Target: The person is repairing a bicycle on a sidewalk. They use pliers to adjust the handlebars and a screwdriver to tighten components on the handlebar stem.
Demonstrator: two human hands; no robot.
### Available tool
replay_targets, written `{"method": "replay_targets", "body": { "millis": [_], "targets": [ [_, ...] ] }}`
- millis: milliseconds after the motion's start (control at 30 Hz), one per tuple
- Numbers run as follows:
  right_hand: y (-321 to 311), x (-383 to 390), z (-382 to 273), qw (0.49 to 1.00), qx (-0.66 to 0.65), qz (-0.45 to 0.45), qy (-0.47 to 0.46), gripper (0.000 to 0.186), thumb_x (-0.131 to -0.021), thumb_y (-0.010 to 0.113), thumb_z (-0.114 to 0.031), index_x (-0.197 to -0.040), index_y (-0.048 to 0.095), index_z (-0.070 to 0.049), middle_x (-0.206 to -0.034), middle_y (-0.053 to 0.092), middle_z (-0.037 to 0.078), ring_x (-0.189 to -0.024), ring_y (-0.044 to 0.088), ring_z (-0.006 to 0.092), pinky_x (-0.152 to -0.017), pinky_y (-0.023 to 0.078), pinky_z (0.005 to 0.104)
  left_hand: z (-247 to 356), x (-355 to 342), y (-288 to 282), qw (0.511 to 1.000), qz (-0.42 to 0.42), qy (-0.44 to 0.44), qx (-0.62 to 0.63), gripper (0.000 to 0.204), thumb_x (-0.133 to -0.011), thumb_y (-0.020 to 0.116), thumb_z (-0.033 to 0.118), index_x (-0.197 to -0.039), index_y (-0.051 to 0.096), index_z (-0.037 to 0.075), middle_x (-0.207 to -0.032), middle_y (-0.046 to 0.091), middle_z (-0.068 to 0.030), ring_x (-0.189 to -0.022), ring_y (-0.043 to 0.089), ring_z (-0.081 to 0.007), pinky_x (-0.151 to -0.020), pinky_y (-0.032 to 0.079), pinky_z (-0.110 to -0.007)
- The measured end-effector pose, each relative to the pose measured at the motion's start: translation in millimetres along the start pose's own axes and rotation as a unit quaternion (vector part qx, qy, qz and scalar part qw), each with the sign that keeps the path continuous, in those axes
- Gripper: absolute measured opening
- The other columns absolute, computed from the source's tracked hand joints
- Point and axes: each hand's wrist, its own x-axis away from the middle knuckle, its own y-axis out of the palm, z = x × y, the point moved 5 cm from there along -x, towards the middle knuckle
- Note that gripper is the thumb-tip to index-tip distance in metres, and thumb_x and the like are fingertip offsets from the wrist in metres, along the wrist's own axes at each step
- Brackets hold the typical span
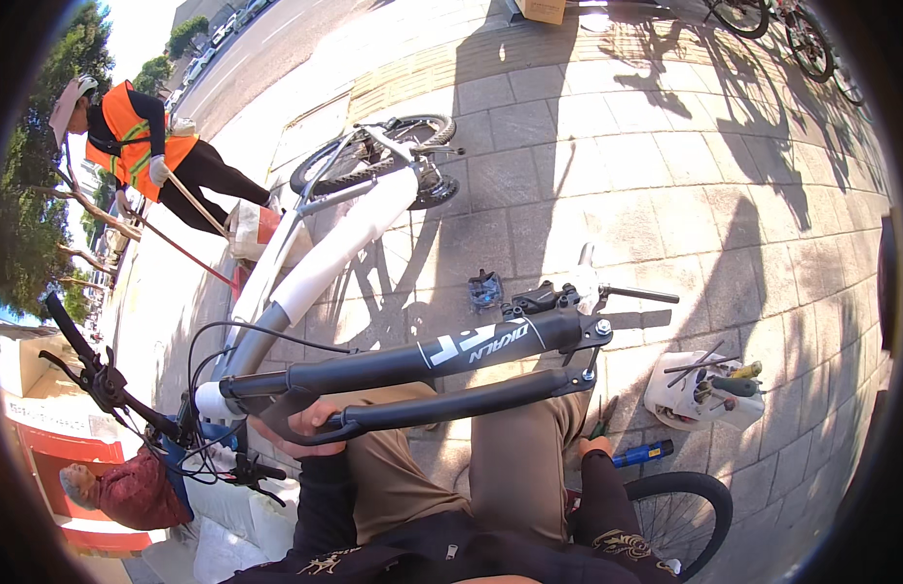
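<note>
A bicycle frame (346, 238) with white wrapping on its tube lies across the view in front of me. Its black suspension fork (427, 360) reaches across my knees, two legs pointing right. My left hand (310, 424) wraps round the fork near its crown, beside the handlebar (115, 384) and its loose cables. Low beside my right knee, my right hand (595, 447) is closed on green-handled pliers (603, 420), their jaws pointing away; the fingers are partly hidden. A blue and black cylinder (643, 454) lies just right of that hand.
A white tub of tools (700, 391) stands at the right. A wheel (680, 516) is beside my right leg. Small parts in a clear bag (485, 290) lie on the paving (656, 195). A person in an orange vest (140, 141) sweeps at the left; another person (130, 487) is below.
</note>
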Motion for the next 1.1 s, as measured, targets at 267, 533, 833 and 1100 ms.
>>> {"method": "replay_targets", "body": {
  "millis": [267,533,833,1100],
  "targets": [
    [-55.9,-21.1,16.2,0.98,-0.117,0.095,-0.126,0.049,-0.084,0.068,-0.041,-0.092,0.076,0.006,-0.097,0.075,0.029,-0.097,0.071,0.0458,-0.089,0.053,0.0545,-24.4,-33.3,18.6,0.982,-0.186,-0.015,0.019,0.074,-0.101,0.05,0.077,-0.157,0.056,0.027,-0.116,0.077,-0.0055,-0.075,0.059,-0.0163,-0.082,0.05,-0.037],
    [-106.9,119.7,35.1,0.722,-0.648,-0.069,-0.23,0.044,-0.098,0.072,-0.034,-0.131,0.064,-0.005,-0.115,0.074,0.011,-0.11,0.071,0.0268,-0.087,0.058,0.048,-30.9,-35.8,20.6,0.954,-0.274,0.031,0.117,0.082,-0.1,0.06,0.074,-0.155,0.057,0.014,-0.076,0.061,-0.0006,-0.07,0.055,-0.0188,-0.079,0.049,-0.041],
    [-236.1,269.8,-28.7,0.802,-0.36,0.159,-0.449,0.037,-0.1,0.068,-0.006,-0.137,0.069,-0.003,-0.136,0.066,0.011,-0.128,0.061,0.0212,-0.11,0.048,0.0368,-15.1,-31.2,-18.7,0.913,-0.355,-0.185,0.074,0.084,-0.091,0.062,0.085,-0.164,0.041,0.048,-0.098,0.058,-0.0019,-0.106,0.047,-0.0208,-0.108,0.039,-0.044],
    [-339.2,372.0,-97.8,0.777,0.043,0.412,-0.474,0.048,-0.087,0.066,-0.007,-0.135,0.071,-0.01,-0.126,0.066,0.022,-0.119,0.062,0.0432,-0.103,0.05,0.0513,-25.6,-30.8,-21.4,0.913,-0.379,-0.13,0.079,0.094,-0.09,0.058,0.088,-0.169,0.031,0.046,-0.123,0.069,-0.0067,-0.12,0.047,-0.0229,-0.107,0.045,-0.045]
  ]
}}
